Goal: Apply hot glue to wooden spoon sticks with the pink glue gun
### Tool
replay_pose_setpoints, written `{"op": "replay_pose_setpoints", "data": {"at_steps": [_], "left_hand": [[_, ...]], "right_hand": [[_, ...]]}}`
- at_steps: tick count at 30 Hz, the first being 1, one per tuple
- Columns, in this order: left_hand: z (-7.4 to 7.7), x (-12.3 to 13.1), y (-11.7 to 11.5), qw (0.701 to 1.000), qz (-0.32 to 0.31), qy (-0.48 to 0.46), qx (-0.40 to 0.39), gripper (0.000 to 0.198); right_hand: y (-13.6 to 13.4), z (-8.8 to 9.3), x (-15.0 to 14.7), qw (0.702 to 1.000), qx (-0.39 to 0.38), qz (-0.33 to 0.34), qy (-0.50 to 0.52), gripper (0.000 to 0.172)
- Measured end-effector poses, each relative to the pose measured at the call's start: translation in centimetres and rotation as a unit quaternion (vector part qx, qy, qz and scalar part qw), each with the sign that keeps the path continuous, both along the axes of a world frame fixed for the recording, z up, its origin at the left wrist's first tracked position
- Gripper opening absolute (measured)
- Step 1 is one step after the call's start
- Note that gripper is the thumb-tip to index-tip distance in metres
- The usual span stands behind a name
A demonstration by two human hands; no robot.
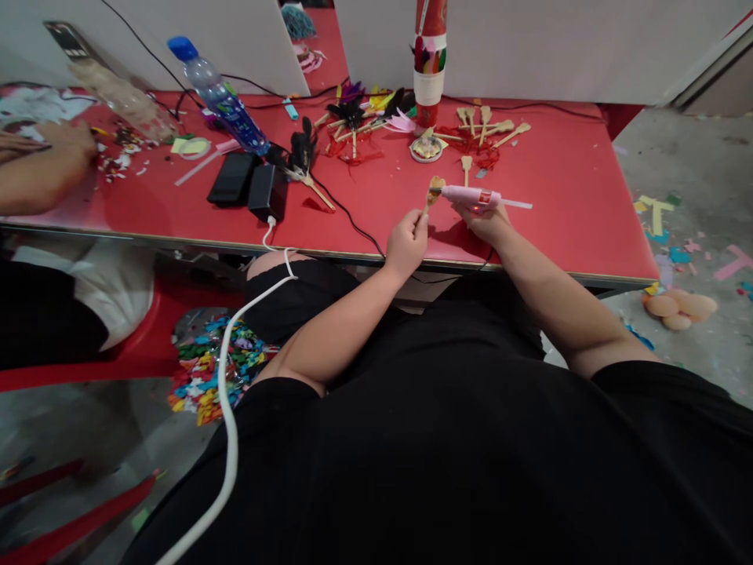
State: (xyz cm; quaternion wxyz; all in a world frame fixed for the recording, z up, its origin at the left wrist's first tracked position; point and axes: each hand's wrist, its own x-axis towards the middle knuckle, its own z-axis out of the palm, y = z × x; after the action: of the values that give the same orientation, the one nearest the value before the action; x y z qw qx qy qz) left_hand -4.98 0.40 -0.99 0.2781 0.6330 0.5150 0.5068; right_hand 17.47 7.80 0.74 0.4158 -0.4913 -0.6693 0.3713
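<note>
Near the front edge of the red table (pixel 565 212), my left hand (pixel 407 245) is closed round the handle of a small wooden stick with a wide, flat head (pixel 434 193). My right hand (pixel 491 225) grips a pink hot glue gun (pixel 474 196), its nozzle at the head of the stick. A clear glue stick (pixel 518 204) pokes out of the gun's back end. Just beyond lies another wooden stick (pixel 467 167). A small round dish (pixel 426 149) with tiny pale bits sits behind my hands.
Several wooden sticks with red threads (pixel 485 129) lie at the back right. Feathered sticks (pixel 353 122), a red cup (pixel 429 86), a bottle (pixel 220 98) and a black power bank (pixel 267 192) stand or lie leftward. Another person's hand (pixel 64 149) is at far left.
</note>
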Motion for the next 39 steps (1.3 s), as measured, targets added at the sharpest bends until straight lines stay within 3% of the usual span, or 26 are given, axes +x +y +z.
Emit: {"op": "replay_pose_setpoints", "data": {"at_steps": [7,17,26,31,39], "left_hand": [[0.2,-0.2,0.1,1.0,-0.013,0.013,-0.013,0.039],[0.4,-0.1,0.1,0.999,-0.012,-0.013,-0.03,0.031],[0.7,0.1,-0.4,1.0,-0.007,-0.013,-0.022,0.026],[0.8,0.3,-0.7,1.0,-0.011,0.003,-0.016,0.025],[0.8,0.5,-0.8,1.0,-0.003,-0.011,-0.024,0.025]], "right_hand": [[-0.3,0.7,0.1,0.999,-0.012,-0.021,-0.029,0.077],[-1.2,1.5,-0.2,1.0,0.004,0.02,-0.009,0.052],[-0.4,0.3,0.4,0.999,0.035,0.03,0.012,0.06],[-0.6,0.4,0.3,1.0,0.014,-0.008,-0.02,0.059],[0.2,-0.6,0.4,1.0,0.024,-0.003,-0.019,0.067]]}}
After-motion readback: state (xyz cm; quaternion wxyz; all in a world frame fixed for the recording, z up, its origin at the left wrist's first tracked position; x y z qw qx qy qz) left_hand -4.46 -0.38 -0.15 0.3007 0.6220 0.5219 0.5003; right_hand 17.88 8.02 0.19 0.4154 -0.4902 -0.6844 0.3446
